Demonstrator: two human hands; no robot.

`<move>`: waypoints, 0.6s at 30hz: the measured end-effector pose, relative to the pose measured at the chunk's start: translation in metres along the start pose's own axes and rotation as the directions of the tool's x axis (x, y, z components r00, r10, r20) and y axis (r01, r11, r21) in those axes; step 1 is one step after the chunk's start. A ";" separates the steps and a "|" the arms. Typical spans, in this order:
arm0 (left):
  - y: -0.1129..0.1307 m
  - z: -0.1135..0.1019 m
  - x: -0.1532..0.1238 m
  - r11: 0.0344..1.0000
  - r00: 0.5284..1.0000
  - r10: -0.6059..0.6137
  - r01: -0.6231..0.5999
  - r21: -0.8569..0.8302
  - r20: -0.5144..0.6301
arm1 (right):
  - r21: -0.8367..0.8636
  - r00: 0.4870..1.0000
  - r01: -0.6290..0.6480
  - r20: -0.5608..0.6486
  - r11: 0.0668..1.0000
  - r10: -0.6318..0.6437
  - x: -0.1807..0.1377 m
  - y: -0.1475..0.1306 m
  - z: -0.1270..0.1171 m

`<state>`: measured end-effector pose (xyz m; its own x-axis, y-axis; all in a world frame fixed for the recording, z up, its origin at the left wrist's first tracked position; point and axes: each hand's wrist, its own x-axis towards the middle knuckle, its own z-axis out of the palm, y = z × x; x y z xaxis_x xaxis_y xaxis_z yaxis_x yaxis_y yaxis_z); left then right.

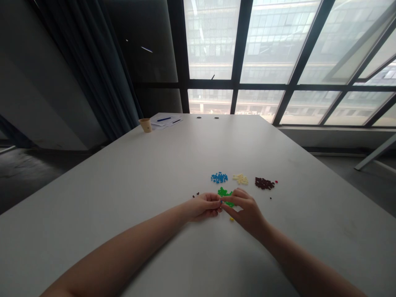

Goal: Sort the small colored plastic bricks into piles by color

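Note:
My left hand [206,206] and my right hand [246,208] meet fingertip to fingertip, low over the table. Both are closed in a pinch at a small blue piece [221,201]; whether other pieces are joined to it is hidden by the fingers. Green small pieces [222,192] lie in a pile behind and partly under my right hand. Farther back are piles of blue pieces [219,177], cream pieces [240,179] and dark brown pieces [264,183]. A yellow piece [232,219] lies just in front of my right fingers.
A red piece [276,181] sits beside the brown pile, and a tiny dark piece [270,198] lies nearer. Left of the piles are a few dark bits [198,193]. At the white table's far left stand a paper cup [145,125] and papers [159,122] with a pen [163,119].

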<state>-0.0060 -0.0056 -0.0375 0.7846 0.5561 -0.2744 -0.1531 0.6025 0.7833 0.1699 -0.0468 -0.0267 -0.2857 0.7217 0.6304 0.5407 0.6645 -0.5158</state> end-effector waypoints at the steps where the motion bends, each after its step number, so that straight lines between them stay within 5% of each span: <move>1: -0.001 0.000 0.000 1.000 1.000 0.005 -0.005 -0.004 -0.004 | 0.005 1.000 -0.007 -0.004 1.000 0.008 0.000 0.000 0.000; 11: 0.002 0.001 0.001 0.999 0.998 0.026 -0.025 0.031 -0.056 | 0.072 0.991 -0.132 -0.010 0.989 0.133 0.002 -0.006 -0.001; 18: 0.003 0.005 0.000 0.994 0.996 0.026 -0.016 0.110 -0.084 | 0.083 0.994 -0.110 -0.014 0.991 0.111 0.002 -0.007 -0.001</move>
<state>-0.0036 -0.0065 -0.0327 0.7272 0.6174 -0.3002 -0.0991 0.5271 0.8440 0.1665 -0.0496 -0.0211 -0.2128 0.7884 0.5772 0.5013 0.5952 -0.6280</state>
